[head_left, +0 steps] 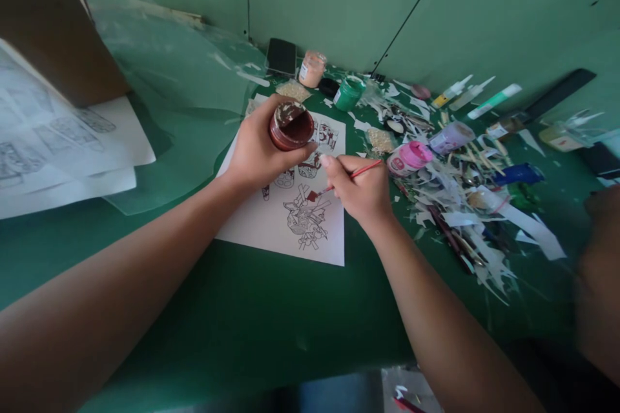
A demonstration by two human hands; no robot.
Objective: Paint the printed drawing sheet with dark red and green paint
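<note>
Between the far and near edges of the green table (242,322), a printed sheet (252,222) lies under the left hand (256,145) and right hand (362,186). The left grips a jar (291,128) of dark red paint, hiding some drawings; the right pinches a brush (367,168), its tip's contact with the paper unclear.

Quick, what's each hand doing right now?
Left hand: closed around a jar of dark red paint.
Right hand: closed on a red-handled paintbrush.

matt paper sheet (274,222), glossy red paint jar (291,137), smooth green tabletop (271,316), translucent plastic sheeting (186,80)
</note>
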